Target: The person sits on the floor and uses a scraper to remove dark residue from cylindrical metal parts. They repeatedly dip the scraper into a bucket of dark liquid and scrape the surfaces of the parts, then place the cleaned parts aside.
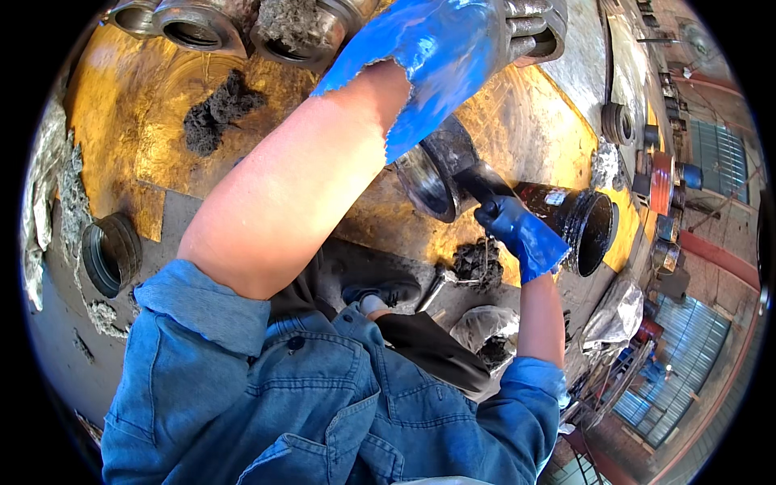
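Observation:
My left hand [477, 36], in a torn blue glove with grey-smeared fingertips, reaches across to the far side. Its fingers curl over a hollow metal fitting [553, 42] at the upper edge. My right hand [524, 234], also in a blue glove, is closed round a dark, flat tool [482, 183]; whether it is a brush or a scraper I cannot tell. The tool's far end lies against a shiny ring-ended metal part [427, 184], partly hidden under my left glove. Just right of it lies a black bucket [596, 233], tipped with its mouth to the right.
Several metal fittings [198, 28] stand along the far left, one topped with grey fluff. Dark wadding [220, 113] lies on the yellow stained sheet [166, 174]. A threaded ring [111, 254] sits at the left. Plastic wrapping [616, 315] lies at the right.

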Demonstrator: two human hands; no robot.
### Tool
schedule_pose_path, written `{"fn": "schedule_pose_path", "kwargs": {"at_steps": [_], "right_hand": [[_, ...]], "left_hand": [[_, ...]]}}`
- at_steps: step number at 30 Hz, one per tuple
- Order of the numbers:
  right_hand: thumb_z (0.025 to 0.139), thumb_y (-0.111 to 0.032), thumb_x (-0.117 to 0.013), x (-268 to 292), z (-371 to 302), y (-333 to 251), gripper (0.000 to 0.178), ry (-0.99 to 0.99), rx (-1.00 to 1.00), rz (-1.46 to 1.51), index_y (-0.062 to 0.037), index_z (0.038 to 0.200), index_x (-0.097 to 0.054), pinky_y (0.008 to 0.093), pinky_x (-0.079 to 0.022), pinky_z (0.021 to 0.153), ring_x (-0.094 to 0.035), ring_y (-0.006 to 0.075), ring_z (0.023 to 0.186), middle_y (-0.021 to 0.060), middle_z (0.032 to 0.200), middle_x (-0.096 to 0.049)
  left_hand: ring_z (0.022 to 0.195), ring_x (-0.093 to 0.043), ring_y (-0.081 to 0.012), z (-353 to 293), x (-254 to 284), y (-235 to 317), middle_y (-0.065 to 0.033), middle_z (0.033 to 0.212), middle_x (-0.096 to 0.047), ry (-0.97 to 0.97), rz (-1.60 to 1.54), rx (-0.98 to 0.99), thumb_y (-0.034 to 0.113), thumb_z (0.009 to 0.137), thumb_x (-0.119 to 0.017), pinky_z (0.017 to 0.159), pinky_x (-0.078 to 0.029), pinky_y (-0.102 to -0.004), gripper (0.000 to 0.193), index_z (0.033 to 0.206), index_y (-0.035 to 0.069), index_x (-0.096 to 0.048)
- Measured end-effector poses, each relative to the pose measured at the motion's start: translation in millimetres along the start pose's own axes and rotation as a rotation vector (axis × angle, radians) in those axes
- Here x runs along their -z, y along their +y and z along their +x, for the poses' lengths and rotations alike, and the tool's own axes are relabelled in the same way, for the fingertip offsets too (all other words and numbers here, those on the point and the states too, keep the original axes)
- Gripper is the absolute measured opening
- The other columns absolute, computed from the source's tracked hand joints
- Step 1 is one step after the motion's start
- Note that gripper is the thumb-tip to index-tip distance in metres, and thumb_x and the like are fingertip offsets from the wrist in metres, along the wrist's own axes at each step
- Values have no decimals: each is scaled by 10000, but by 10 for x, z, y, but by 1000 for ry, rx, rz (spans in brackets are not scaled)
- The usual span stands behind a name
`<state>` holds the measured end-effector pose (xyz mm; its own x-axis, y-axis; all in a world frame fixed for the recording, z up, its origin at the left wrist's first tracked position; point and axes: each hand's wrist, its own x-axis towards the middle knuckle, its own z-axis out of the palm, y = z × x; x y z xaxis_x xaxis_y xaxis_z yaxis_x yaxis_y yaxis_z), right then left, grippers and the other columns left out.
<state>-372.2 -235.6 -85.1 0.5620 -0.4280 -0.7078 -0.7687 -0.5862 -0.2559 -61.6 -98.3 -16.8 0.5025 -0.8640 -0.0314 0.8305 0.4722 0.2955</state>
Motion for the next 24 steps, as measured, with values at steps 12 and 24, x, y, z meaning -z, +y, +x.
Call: {"fn": "schedule_pose_path", "kwargs": {"at_steps": [12,24], "right_hand": [[890,-264,-692,-189,-172,619,268,140,156,62,-72,730,-595,350,-406,570,-489,150,595,33,633,-552],[893,-318,-648,59,-10,38,301,151,217,-256,-36,792,-626,413,-432,612,-496,193,607,89,649,-552]], "left_hand": [[1395,-480,-362,66,-102,-120,-215,1475,-529,-18,-22,17,343,1072,-446,1196,-350,-502,548,1482,-18,-481],[1412,-459,-369,25,-112,-182,-213,1495,-510,-3,-13,11,342,1070,-439,1203,-338,-518,551,1489,-14,-473]]}}
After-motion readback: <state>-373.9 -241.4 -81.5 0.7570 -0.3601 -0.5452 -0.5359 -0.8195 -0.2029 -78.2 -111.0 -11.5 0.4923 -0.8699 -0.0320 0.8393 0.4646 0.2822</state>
